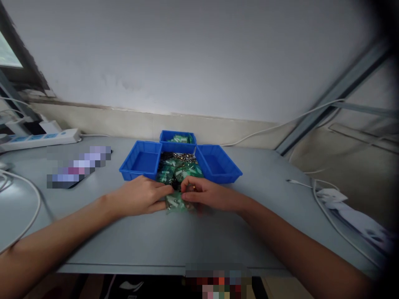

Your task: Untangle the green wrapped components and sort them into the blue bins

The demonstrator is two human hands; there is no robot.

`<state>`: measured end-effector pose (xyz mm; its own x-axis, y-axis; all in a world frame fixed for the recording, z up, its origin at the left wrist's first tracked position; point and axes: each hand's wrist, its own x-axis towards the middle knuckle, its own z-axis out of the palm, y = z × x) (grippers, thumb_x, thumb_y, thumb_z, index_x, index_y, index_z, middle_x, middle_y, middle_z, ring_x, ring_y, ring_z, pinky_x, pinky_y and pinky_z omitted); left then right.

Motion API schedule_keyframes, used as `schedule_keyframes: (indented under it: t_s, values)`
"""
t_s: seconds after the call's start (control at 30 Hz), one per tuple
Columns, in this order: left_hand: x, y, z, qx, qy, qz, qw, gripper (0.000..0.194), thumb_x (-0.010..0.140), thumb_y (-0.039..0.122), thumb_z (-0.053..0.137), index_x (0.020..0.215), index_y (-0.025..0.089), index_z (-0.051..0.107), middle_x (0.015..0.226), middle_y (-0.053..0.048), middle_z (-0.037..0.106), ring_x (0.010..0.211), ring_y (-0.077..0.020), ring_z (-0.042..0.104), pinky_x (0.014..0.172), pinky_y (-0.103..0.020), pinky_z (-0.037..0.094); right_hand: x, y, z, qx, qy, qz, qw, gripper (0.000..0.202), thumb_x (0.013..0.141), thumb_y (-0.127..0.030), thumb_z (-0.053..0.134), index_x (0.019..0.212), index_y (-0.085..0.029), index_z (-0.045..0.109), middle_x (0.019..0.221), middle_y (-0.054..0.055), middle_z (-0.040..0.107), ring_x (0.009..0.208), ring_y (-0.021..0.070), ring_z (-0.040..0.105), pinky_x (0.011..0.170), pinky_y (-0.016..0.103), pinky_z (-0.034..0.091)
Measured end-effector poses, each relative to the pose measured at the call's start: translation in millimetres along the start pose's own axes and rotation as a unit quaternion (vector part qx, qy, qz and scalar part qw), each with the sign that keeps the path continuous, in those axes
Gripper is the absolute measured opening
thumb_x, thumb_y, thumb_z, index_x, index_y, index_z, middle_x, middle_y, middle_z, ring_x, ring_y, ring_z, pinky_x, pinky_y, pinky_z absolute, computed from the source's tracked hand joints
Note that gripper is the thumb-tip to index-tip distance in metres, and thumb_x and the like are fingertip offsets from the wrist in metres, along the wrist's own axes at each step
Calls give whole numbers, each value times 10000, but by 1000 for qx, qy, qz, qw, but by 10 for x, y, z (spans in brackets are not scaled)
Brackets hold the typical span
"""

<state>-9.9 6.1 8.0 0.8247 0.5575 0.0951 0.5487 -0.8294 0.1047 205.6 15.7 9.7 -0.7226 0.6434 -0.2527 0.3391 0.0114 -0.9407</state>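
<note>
While looking down through the head view, found the packet [178,206] on or just over the desk [174,245], at the near end of a heap [187,168] of similar green-tinted ones. Judged it light and limp, with a thin, probably slippery skin around pale pieces [171,201]; guessed at little risk of breakage, though at some risk of tearing or spilling under a hard squeeze. Reckoned the side edges best to hold, with a gentle pinch rather than a press on the lumpy middle. Saw the left hand [140,195] at the left edge, fingers reaching onto or beside it, and the right hand [207,193] at the opposite edge, thumb and forefinger bent towards each other. Could not tell, for either hand, a real pinch from a mere touch. Noted the packet between both sets of fingertips, nearer than the left tray [145,162] and right tray [216,166], with the heap between it and the rear tray [178,146].
</note>
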Motion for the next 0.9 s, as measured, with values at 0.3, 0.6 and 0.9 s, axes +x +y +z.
schedule_keyframes:
  t_s: [0.3,0.6,0.9]
  values:
    - [30,85,-93,-309,-83,-117,940,408,662,439,595,930,160,465,670,15,524,556,-109,491,444,-186,326,-21,-17,-33,13,34,-58,998,229,760,-314,535,719,-194,343,639,-54,400,556,73,487,496,228,477]
    - [70,45,0,-329,-63,-119,935,233,801,377,445,750,151,466,579,40,383,513,-78,334,438,-184,249,-22,42,7,-141,18,-21,990,212,726,-296,555,706,-190,372,603,-47,463,537,82,463,451,193,349]
    - [68,69,7,-294,-55,-122,946,175,798,325,449,777,153,473,562,41,423,505,-82,377,444,-189,258,0,41,10,-248,41,-27,967,248,716,-349,551,654,-184,377,565,-57,425,497,58,339,430,188,244]
